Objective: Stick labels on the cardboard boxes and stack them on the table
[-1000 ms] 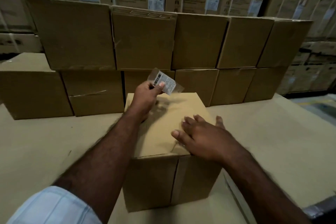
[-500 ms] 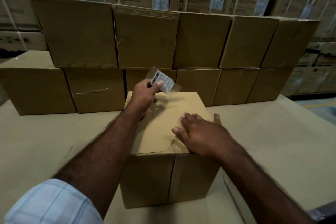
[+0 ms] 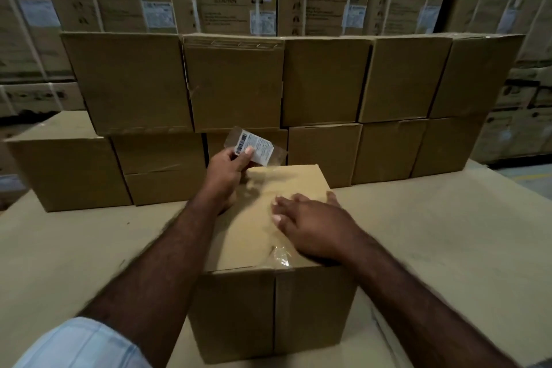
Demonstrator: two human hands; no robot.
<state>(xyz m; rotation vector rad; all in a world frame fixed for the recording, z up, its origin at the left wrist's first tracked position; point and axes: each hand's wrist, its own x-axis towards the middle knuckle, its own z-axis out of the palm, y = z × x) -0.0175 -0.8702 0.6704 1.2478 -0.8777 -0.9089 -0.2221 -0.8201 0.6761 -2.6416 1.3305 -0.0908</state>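
1. Near box (image 3: 268,236): stands on the table (image 3: 74,248), top flaps closed.
2. Left hand (image 3: 225,169): thumb and fingers pinch the label (image 3: 254,148), held above the box's far left corner.
3. Right hand (image 3: 313,224): fingers extended, flat on the box top.
4. Stacked boxes (image 3: 298,98): two rows along the far table edge.

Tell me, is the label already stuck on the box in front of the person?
No, the left hand pinches the label up at the far edge of the box, while the right hand lies flat on its top.
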